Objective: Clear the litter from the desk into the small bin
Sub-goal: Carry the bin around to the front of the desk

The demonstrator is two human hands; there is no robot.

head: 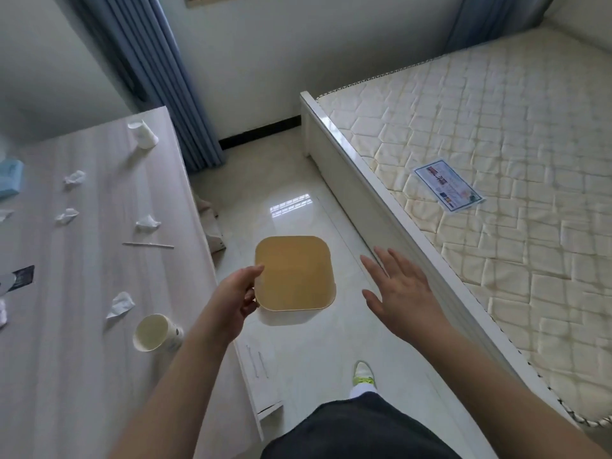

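A small tan square bin hangs above the tiled floor, between the desk and the bed. My left hand grips its left rim. To the right of the bin, not touching it, my right hand is spread open and holds nothing. On the pale wood desk at the left lie several crumpled tissues, a paper cup on its side, another paper cup at the far end, and a thin stick.
A bare quilted mattress on a white bed frame fills the right side, with a label sheet on it. Blue curtains hang at the back. A blue tissue pack and a dark packet sit at the desk's left edge.
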